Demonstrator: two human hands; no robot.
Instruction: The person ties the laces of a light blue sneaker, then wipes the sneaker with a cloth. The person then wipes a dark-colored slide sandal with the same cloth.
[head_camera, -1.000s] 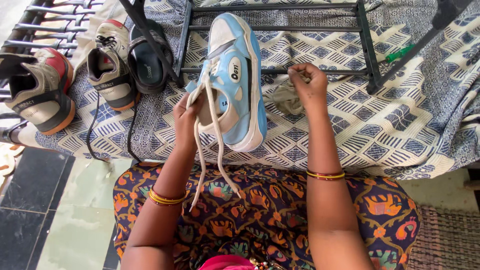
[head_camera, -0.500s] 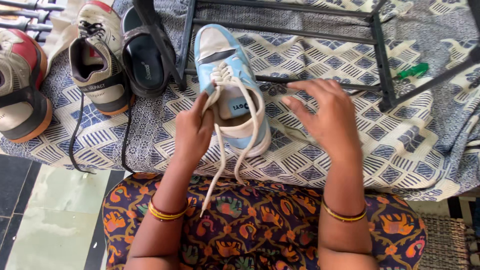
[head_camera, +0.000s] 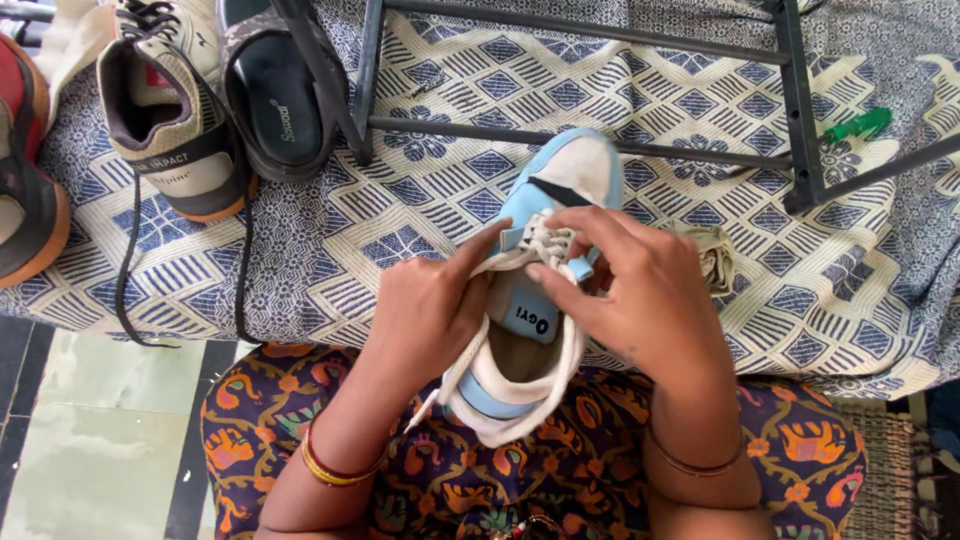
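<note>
At the far left edge, a red-and-beige shoe (head_camera: 25, 190) lies partly out of view on the patterned blue-and-cream cloth (head_camera: 400, 200). Beside it stand a beige sneaker (head_camera: 165, 120) with dark laces trailing down over the cloth's edge, then a black sandal (head_camera: 275, 95) tucked against a leg of the dark metal rack (head_camera: 580, 145). In the middle, the left hand (head_camera: 430, 305) pinches the white laces (head_camera: 535, 245) of the light blue sneaker (head_camera: 540, 300) — the shoe rests heel toward the person, half on the cloth, half over the lap. The right hand (head_camera: 640, 295) closes its grip on the laces from the other side. Just right of it lies a crumpled beige rag (head_camera: 712, 255), and farther right, a small green tool (head_camera: 855, 125).
</note>
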